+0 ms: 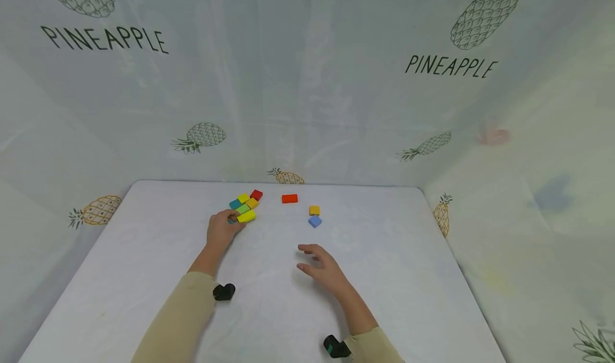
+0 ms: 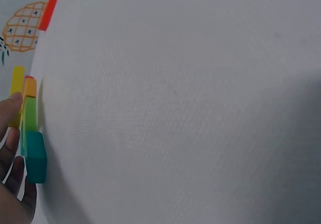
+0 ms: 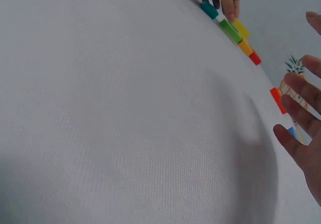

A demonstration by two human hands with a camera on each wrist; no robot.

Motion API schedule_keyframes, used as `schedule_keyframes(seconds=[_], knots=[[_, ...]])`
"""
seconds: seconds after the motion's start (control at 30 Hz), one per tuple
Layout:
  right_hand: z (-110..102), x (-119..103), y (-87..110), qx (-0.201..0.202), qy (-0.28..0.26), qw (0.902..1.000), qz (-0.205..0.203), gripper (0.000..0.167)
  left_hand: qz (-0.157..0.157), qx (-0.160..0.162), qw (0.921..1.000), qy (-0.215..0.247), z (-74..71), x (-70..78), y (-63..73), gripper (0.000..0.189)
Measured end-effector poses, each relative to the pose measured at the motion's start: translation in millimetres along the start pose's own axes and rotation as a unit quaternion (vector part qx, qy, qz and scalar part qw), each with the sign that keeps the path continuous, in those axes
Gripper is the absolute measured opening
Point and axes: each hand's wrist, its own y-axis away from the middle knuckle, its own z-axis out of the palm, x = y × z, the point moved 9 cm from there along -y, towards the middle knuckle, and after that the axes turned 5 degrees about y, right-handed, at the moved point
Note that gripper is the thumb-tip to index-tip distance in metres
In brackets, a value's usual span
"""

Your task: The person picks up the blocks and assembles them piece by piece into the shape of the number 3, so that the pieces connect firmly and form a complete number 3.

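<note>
Blocks (image 1: 242,208) are bunched up toward the back of the table (image 1: 384,256), a bit left of center, and you've got your left hand (image 1: 222,229) pinching a yellow block (image 1: 247,216) on the near side of that bunch. Your right hand (image 1: 326,271) hovers over the table, fingers loose and gripping nothing, with a blue block (image 1: 315,221), an orange block (image 1: 314,210) and a red block (image 1: 290,198) lying beyond it.
</note>
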Motion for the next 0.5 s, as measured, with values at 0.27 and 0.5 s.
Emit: schedule_keyframes(seconds=[0.27, 0.5], knots=[[-10, -20, -1.1, 0.054, -0.059, 0.9967, -0.019, 0.044, 0.021, 0.036, 0.9991, 0.004, -9.4, 16.7, 16.5, 0.035], [-21, -35, 1.3, 0.095, -0.086, 0.9915, -0.022, 0.042, 0.017, 0.029, 0.9981, 0.052, -0.2, 32.5, 33.3, 0.032]])
